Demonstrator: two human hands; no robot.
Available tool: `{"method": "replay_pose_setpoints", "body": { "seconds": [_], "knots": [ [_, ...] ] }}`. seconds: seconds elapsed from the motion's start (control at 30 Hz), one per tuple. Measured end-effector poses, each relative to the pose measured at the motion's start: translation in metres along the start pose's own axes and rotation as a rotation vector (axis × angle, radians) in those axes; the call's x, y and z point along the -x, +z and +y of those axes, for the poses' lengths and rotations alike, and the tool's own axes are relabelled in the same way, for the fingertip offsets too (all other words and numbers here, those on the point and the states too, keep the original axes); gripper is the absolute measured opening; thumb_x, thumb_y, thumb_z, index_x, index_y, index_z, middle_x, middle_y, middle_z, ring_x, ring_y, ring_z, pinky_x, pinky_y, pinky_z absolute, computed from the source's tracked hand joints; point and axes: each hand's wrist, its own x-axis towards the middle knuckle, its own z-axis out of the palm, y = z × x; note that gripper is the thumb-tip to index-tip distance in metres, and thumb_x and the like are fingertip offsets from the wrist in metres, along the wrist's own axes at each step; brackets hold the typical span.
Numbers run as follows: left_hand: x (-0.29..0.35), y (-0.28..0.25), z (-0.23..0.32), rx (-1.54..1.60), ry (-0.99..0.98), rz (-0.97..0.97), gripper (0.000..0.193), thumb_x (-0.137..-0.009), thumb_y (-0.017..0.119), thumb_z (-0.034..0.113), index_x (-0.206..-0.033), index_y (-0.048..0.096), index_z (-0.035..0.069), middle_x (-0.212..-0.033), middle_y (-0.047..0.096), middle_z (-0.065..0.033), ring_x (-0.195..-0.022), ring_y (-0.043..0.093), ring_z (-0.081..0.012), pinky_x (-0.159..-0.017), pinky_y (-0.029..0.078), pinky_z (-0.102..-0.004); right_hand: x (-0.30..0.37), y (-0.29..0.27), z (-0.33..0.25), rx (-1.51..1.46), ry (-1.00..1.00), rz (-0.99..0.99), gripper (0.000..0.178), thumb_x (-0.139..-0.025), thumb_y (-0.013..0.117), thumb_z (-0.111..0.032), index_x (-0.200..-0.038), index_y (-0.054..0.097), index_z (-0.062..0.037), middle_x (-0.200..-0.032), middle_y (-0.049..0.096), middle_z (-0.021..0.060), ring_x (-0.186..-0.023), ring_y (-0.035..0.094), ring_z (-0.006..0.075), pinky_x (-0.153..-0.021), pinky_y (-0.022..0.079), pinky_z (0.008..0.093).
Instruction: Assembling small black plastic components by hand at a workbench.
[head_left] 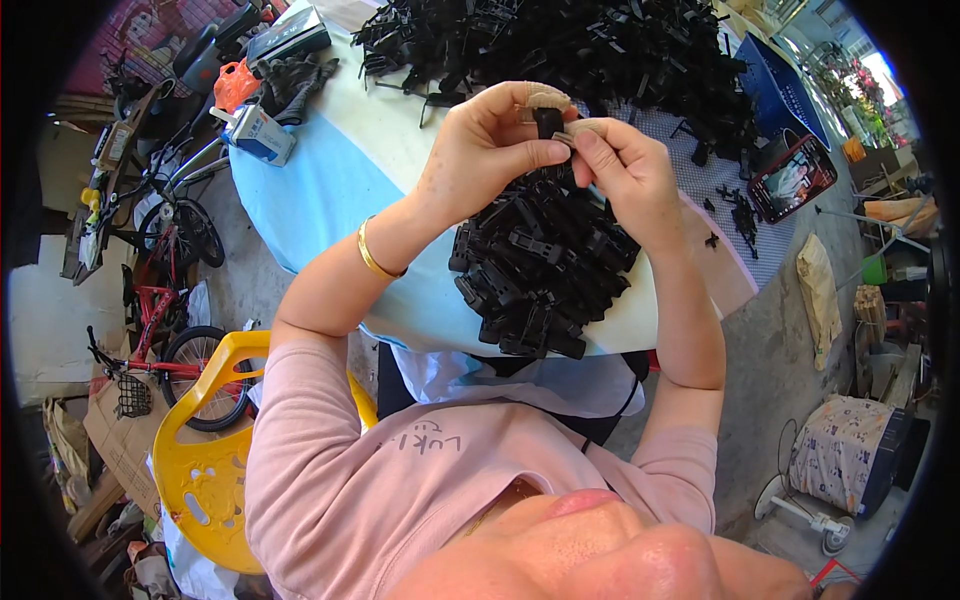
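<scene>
Wearing a gold bangle (372,252) at the wrist, the left arm slants up over the pale table (330,225), elbow bent wide, and the left hand (470,150) curls in with its back to us! Its lower fingers are tucked behind the work, tough to pick out, but forefinger, wrapped at the tip, and thumb are clamped on a black part (550,122), held above the near pile of black pieces (545,260) and just short of the bigger heap (570,45). The part's lower end is lost among fingers and dark pieces. Over to the right hand (628,170), forearm nearly upright, wrist bent inward: thumb and wrapped forefinger closed together at the part's side, though whether they pinch anything, I can't tell. Farther right, a phone (793,180) sits tilted.
</scene>
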Motion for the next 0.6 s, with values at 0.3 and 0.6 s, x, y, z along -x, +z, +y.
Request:
{"method": "replay_pose_setpoints", "body": {
  "seconds": [0.3, 0.6],
  "knots": [
    [0.001, 0.005, -0.011, -0.056, 0.173, 0.110, 0.025, -0.076, 0.063, -0.004, -0.099, 0.055, -0.002, -0.095, 0.062, -0.0061, -0.080, 0.058, -0.0058, -0.071, 0.049, -0.0200, 0.003, 0.011, -0.002, 0.018, 0.063, 0.048, 0.019, -0.091, 0.049, -0.016, -0.088, 0.060, -0.0021, -0.059, 0.049, -0.0046, -0.052, 0.039, 0.0005, -0.046, 0.029, 0.0152],
    [0.001, 0.007, 0.006, -0.715, 0.295, -0.015, 0.032, -0.071, 0.070, 0.006, -0.101, 0.058, 0.003, -0.082, 0.063, -0.0067, -0.070, 0.060, -0.0112, -0.064, 0.050, -0.0234, -0.007, -0.022, 0.009, 0.009, 0.042, -0.057, 0.019, -0.090, 0.049, -0.014, -0.088, 0.062, 0.0002, -0.058, 0.047, -0.0040, -0.051, 0.038, 0.0015, -0.046, 0.028, 0.0157]
  ]
}}
